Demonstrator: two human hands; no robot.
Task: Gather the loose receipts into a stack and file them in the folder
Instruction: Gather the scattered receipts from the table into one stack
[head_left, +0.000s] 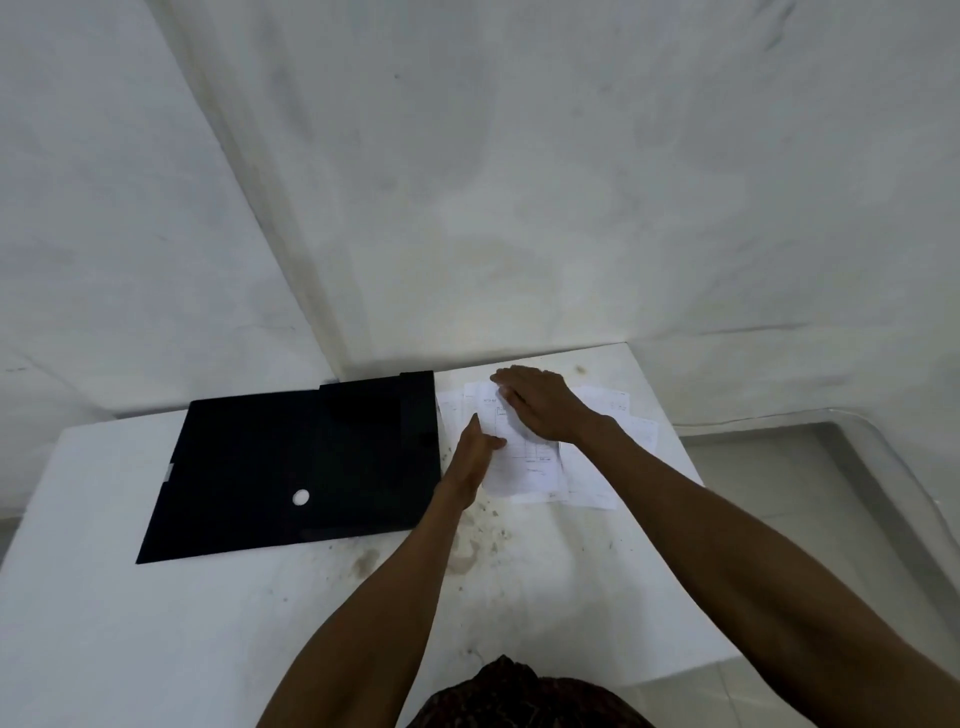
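Note:
Several white printed receipts (530, 465) lie overlapping on the right rear part of the white table (218, 634). My right hand (540, 405) lies flat on top of them, fingers straight and pointing left. My left hand (470, 457) stands on its edge against the left side of the pile, fingers straight, thumb touching the top sheet. A black folder (306, 467) lies shut and flat just left of the receipts, with a small white dot on its cover.
The table stands in a corner of white walls (467, 182). Brown stains (467, 556) mark the tabletop in front of the receipts. The table's right edge drops to a tiled floor (779, 467).

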